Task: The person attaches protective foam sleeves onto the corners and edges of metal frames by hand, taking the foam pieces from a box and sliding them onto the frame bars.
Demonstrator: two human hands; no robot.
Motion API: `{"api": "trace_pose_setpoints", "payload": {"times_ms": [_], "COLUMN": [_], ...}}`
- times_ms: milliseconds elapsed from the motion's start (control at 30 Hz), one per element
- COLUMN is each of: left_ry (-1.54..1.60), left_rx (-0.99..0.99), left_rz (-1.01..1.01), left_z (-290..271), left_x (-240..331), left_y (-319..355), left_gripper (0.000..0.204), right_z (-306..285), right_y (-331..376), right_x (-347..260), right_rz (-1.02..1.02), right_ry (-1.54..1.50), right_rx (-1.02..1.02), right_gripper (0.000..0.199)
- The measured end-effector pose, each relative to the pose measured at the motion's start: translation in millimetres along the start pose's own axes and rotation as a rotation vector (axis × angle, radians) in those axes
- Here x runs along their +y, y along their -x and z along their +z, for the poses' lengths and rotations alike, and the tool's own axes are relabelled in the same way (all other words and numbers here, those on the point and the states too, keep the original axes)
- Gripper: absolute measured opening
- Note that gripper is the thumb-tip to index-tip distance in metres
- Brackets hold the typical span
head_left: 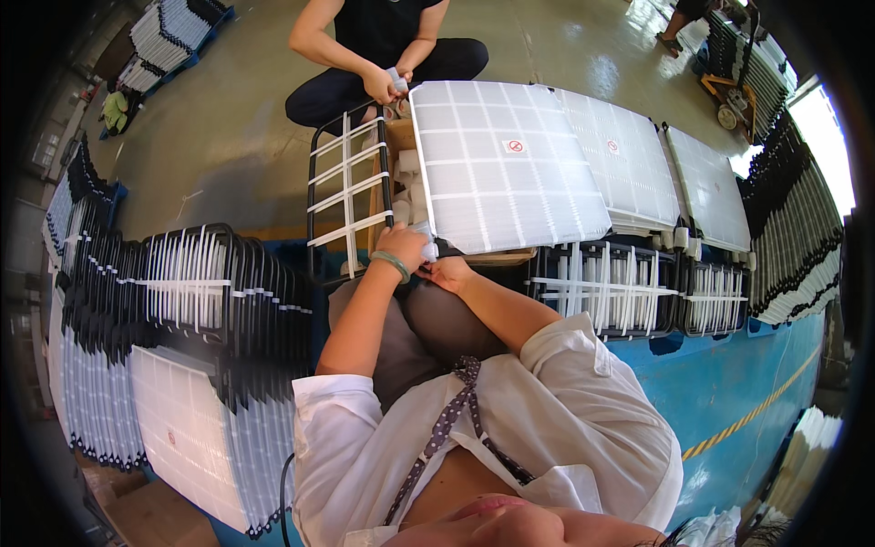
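White grid panel (506, 164), a flat square filter-like sheet with a small round sticker near its middle, lies on top of a cardboard box (398, 137) straight ahead of the person, its near corner reaching down to the two hands. Left hand (401, 248), with a green bangle (390, 263) on the wrist, is curled closed around a small white piece (428, 248) at that corner. Right hand (448, 272) sits just beside it, touching the same corner; its fingers are bent, but whether they grip anything cannot be told from this angle.

A black wire frame with white straps (349, 191) stands upright just left of the panel. Two more white panels (620, 159) lie side by side to the right, over black crates (611, 287) holding upright white-strapped frames. On the person's left a long row of black-edged panels (182, 301) stands on edge, and another dark stack (797, 237) lines the right side.

Across the box, another person (383, 46) in dark clothes sits on the floor (228, 128), both hands together on a small white piece (396, 80). The near surface on the right is blue (729, 383).
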State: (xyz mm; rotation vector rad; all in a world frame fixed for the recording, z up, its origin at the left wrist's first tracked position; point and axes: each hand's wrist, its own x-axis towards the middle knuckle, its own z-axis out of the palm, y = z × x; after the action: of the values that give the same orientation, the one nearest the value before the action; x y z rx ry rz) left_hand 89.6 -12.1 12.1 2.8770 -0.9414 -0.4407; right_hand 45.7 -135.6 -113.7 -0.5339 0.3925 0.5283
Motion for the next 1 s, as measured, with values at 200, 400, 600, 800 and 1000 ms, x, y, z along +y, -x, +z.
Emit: {"api": "trace_pose_setpoints", "payload": {"times_ms": [200,400,600,800,1000], "left_ry": [0.062,0.324,0.316,0.598,0.873], "left_rx": [0.075,0.242,0.323,0.176,-0.243], "left_rz": [0.032,-0.108,-0.028,-0.082,-0.004], "left_z": [22.6,20.7,15.5,36.3,34.7], "left_x": [-14.4,-17.1,-32.2,-58.6,-67.8], "left_y": [0.6,-5.1,-10.5,-30.5,-47.7], "left_gripper": [0.02,0.008,0.022,0.08,0.07], "right_z": [2.9,-6.1,-9.3,-11.3,-6.4], "right_y": [3.6,-1.0,-3.0,-0.9,-2.1], "right_x": [0.5,0.8,1.1,-0.6,1.4], "right_rz": [0.007,0.009,0.033,0.054,0.055], "right_ry": [-0.105,-0.134,-0.138,-0.137,-0.059], "right_rx": [0.031,-0.037,-0.08,-0.08,0.071], "right_gripper": [0.053,0.053,0.053,0.051,0.046]}}
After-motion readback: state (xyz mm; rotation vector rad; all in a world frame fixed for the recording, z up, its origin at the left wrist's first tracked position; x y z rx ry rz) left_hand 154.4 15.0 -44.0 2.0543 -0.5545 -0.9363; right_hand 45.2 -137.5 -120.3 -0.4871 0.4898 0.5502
